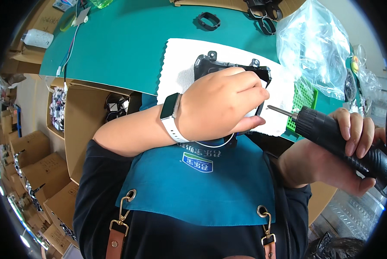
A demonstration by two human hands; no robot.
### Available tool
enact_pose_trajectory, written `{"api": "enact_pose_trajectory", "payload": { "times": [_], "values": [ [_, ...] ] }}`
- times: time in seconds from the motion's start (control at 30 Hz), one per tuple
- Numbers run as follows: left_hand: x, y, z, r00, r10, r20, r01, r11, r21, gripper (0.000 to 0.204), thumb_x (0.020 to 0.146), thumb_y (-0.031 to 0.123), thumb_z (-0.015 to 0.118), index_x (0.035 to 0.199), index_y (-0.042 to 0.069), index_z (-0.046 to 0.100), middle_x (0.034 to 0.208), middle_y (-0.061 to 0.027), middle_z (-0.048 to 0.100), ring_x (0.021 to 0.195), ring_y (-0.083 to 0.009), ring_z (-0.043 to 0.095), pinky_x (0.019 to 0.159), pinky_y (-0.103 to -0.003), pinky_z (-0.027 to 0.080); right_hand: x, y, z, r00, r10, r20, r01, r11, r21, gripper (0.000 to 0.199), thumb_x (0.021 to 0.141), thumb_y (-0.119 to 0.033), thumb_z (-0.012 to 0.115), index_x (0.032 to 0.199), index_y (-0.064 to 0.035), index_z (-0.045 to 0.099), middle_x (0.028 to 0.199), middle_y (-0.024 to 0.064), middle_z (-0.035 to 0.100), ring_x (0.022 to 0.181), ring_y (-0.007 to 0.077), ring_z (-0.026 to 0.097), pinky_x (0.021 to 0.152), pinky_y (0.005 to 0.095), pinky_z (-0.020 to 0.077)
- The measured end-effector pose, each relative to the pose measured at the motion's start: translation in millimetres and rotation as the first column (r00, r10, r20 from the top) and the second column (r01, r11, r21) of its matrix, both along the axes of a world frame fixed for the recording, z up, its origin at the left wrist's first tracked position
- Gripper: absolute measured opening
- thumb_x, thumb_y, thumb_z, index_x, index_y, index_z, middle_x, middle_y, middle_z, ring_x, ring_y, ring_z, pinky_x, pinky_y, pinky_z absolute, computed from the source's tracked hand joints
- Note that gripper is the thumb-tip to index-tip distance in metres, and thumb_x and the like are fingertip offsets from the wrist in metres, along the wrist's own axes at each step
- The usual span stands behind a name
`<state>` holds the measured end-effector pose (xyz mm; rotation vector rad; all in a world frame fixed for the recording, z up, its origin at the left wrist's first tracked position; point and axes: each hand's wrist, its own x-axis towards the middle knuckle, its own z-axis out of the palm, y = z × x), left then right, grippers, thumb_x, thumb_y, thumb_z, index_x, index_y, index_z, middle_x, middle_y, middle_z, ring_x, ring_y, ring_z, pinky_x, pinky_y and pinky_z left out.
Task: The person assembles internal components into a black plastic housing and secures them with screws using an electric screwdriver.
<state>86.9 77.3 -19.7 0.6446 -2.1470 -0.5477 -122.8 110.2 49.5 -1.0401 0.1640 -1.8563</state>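
Left hand (pixel 228 101) curled over black housing (pixel 204 69), upper centre; grip hidden.
Right hand (pixel 325 166) wraps screwdriver (pixel 325 127), right, presumably for control.

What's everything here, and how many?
Table: one, green, ahead
Cloth: one, white, on table
Part: one, black, on cloth
Driver: one, black, right
Bag: one, clear, far right
Pieces: several, black, beside bag
Ring: one, black, far side
Basket: one, green, beside cloth
Bottle: one, white, left
Boxes: many, brown, mostly left
Apron: one, teal, chest
Straps: two, brown, below apron
Watch: one, white strap, left wrist
Left grip: one, bare, over part
Right grip: one, bare, round driver
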Motion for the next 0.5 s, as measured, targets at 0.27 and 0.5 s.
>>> {"api": "enact_pose_trajectory", "payload": {
  "times": [0.27,0.5],
  "values": [
    [0.8,-4.7,-2.3,0.999,-0.032,-0.027,0.033,0.999,0.003,0.029,0.069,0.013,0.078,0.094,0.005,0.066,0.089,-0.0085,0.062,0.080,-0.0270,0.061,0.072,-0.035,0.051,5.1,-0.2,-1.6,0.994,0.064,0.085,-0.064,0.998,-0.005,0.055,0.064,-0.036,0.077,0.107,-0.0105,0.054,0.072,-0.0036,0.051,0.060,0.0076,0.050,0.067,0.0257,0.0412],
    [12.8,-5.7,-2.8,0.998,0.028,0.063,-0.025,0.998,-0.050,0.031,0.066,0.012,0.080,0.094,0.006,0.067,0.088,-0.0069,0.062,0.078,-0.0252,0.059,0.069,-0.034,0.049,-29.9,4.6,-32.1,0.961,-0.133,-0.242,0.136,0.991,-0.005,0.068,0.081,-0.053,0.062,0.130,-0.0095,0.045,0.082,0.0044,0.051,0.067,0.0165,0.051,0.068,0.0338,0.0401]
  ]
}}
